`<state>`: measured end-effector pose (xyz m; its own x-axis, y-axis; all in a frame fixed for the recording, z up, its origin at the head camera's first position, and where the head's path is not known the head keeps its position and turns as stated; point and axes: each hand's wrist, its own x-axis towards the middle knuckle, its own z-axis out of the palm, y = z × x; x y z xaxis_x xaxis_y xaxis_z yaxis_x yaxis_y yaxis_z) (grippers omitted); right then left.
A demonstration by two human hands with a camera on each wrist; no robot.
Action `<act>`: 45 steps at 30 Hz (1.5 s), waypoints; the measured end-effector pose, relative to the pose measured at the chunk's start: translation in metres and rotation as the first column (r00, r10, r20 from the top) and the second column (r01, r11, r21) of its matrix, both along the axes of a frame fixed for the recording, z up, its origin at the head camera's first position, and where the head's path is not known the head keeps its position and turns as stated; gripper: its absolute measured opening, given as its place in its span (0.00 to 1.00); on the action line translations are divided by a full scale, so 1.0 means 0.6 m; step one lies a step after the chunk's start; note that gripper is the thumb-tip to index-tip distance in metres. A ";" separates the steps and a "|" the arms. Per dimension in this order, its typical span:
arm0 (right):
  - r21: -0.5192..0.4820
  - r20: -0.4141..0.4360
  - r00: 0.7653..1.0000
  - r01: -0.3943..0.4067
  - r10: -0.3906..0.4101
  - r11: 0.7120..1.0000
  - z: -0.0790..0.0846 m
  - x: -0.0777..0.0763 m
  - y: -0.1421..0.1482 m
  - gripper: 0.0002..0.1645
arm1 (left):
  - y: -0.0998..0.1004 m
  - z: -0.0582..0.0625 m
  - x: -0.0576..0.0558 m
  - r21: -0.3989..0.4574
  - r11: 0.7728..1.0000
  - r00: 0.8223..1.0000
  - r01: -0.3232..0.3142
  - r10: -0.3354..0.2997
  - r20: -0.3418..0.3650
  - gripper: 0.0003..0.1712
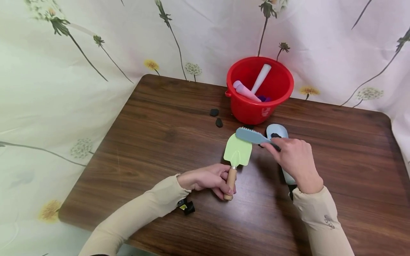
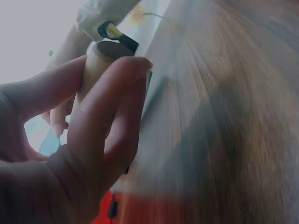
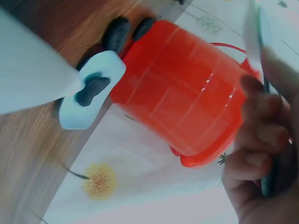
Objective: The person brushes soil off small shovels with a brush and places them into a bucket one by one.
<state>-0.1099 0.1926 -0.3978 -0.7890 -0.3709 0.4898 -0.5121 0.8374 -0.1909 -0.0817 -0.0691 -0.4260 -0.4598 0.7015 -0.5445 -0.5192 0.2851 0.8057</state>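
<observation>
My left hand (image 1: 206, 179) grips the wooden handle of a small hand shovel (image 1: 237, 153) with a pale green blade; in the left wrist view the thumb and fingers wrap round the handle (image 2: 91, 74). A blue brush (image 1: 250, 136) is held by its handle in my right hand (image 1: 296, 156). Its bristled head lies across the tip of the green blade; whether they touch I cannot tell. Under and beyond the right hand lies a light blue scoop (image 1: 275, 129), with a dark stone (image 3: 93, 90) on its blade in the right wrist view.
A red bucket (image 1: 251, 112) stands at the back of the brown wooden table (image 1: 153, 135), holding white, pink and purple pieces. Left of its base lie dark stones (image 1: 219, 122). Flower-printed cloth (image 1: 205, 39) hangs behind the table.
</observation>
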 end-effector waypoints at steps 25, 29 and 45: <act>0.042 0.496 0.864 -0.120 0.083 0.992 0.010 0.020 -0.021 0.10 | 0.006 -0.005 0.000 0.036 0.999 1.000 0.008 -0.008 -0.013 0.26; 0.064 0.395 0.918 -0.050 0.020 0.997 0.010 0.018 -0.016 0.12 | 0.004 -0.003 0.002 0.048 0.999 1.000 0.022 -0.022 0.006 0.25; -0.075 0.458 0.884 -0.063 0.091 0.995 0.020 0.026 0.007 0.11 | 0.008 0.001 0.005 0.021 1.000 0.999 0.022 -0.021 -0.045 0.26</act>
